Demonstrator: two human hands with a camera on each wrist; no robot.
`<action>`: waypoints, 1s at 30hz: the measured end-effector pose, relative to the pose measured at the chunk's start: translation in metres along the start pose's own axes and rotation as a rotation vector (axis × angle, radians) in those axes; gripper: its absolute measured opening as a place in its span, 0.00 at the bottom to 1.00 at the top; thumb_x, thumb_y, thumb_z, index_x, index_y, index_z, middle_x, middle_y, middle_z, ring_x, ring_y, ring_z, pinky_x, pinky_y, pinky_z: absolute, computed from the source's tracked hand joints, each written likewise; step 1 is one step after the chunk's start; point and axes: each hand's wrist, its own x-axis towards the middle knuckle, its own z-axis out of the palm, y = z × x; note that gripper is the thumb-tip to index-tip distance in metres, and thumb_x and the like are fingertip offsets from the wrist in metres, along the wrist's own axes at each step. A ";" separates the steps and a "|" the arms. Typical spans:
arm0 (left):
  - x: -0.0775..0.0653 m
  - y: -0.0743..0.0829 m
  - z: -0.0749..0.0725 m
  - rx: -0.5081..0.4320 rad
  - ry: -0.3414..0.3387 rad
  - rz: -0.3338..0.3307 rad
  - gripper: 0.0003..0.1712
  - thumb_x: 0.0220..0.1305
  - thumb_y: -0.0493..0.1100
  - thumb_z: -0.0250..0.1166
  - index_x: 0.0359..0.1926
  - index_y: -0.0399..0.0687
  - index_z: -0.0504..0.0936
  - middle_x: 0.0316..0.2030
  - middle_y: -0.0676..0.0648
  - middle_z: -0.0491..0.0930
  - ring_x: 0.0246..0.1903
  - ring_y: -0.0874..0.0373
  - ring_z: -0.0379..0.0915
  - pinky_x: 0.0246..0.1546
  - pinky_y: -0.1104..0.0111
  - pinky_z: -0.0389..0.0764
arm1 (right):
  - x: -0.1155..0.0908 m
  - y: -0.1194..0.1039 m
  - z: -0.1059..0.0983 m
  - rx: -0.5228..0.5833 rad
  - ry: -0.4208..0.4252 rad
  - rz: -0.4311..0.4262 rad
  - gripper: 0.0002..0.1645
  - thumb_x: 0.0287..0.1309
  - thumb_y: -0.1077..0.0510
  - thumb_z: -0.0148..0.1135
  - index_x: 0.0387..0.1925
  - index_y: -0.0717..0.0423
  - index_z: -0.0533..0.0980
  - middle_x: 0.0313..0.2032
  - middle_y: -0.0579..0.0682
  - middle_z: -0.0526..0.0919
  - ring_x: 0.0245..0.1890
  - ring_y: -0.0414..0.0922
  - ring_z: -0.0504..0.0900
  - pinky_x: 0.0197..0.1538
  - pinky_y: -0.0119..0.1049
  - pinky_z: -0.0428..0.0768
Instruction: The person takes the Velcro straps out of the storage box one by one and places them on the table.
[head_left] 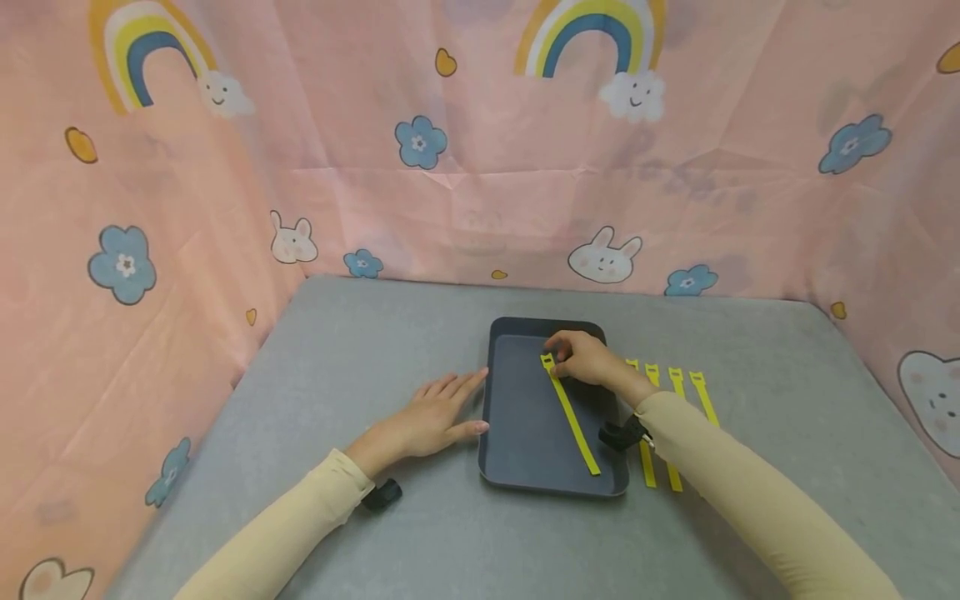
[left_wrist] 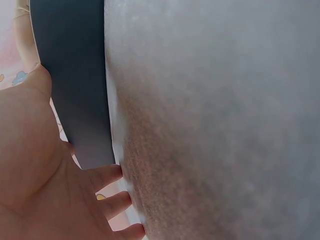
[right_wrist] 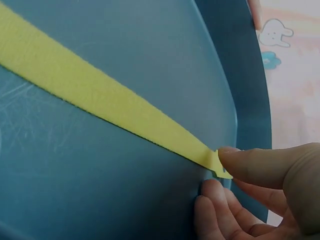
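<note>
A yellow hook-and-loop cable tie (head_left: 576, 425) with a slotted head lies slantwise over the floor of a dark grey rectangular tray (head_left: 517, 408). My right hand (head_left: 587, 358) pinches its head end; in the right wrist view, the thumb (right_wrist: 257, 165) is on the head and the other fingers curl beneath. The tie's long tail (right_wrist: 95, 90) stretches away flat from that hand. Fingers spread and straight, my left hand (head_left: 431, 421) rests at the tray's left side, with fingertips right at the rim. From the left wrist, the tray's outer wall (left_wrist: 75, 85) shows beside the thumb.
Several more yellow ties (head_left: 699, 383) lie side by side on the grey table (head_left: 375, 333), right of the tray and partly hidden by my right forearm. A pink patterned cloth (head_left: 480, 208) hangs around the table's back and sides.
</note>
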 end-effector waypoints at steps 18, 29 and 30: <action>-0.002 0.002 -0.001 -0.011 0.015 0.017 0.46 0.64 0.72 0.40 0.75 0.63 0.33 0.74 0.45 0.50 0.73 0.39 0.44 0.68 0.41 0.49 | 0.003 0.002 0.006 0.037 0.053 -0.012 0.18 0.50 0.65 0.67 0.45 0.59 0.76 0.32 0.53 0.74 0.30 0.46 0.71 0.33 0.34 0.70; 0.000 0.000 0.001 -0.009 0.008 0.010 0.47 0.64 0.72 0.41 0.75 0.63 0.33 0.74 0.46 0.49 0.73 0.41 0.43 0.69 0.42 0.49 | 0.005 0.004 0.011 0.054 0.106 -0.037 0.14 0.47 0.67 0.68 0.38 0.59 0.74 0.32 0.54 0.76 0.31 0.46 0.73 0.34 0.33 0.70; 0.000 -0.001 0.001 -0.009 0.007 0.009 0.47 0.64 0.72 0.41 0.75 0.63 0.33 0.74 0.46 0.49 0.74 0.41 0.43 0.69 0.42 0.49 | 0.005 0.004 0.012 0.054 0.114 -0.045 0.14 0.47 0.67 0.68 0.37 0.59 0.74 0.32 0.54 0.76 0.31 0.45 0.73 0.34 0.33 0.70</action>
